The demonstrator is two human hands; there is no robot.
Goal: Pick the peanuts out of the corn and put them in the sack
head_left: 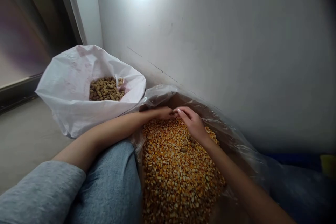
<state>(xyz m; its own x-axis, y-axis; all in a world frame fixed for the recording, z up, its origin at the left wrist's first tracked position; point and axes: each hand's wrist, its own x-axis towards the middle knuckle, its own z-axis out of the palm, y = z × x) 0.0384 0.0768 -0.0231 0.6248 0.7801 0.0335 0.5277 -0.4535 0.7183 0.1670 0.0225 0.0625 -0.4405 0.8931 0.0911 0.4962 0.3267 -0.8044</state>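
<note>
My left hand (166,113) is over the far end of a heap of dried corn kernels (173,168), its fingers curled in. My right hand (193,120) meets it there, thumb and fingers pinched together at the left fingertips. Whatever lies between the fingers is too small and hidden to name. The corn fills a cardboard box lined with clear plastic (220,120). A brownish lump (184,149) rests on the kernels below my right hand, with a few similar pieces close by.
Left of the box stands a white woven sack (70,80) with unshelled peanuts (106,89) inside. A pale wall (210,42) rises right behind the box. My denim-covered knee (112,182) is against the box's left side. Something blue (294,160) lies at the right.
</note>
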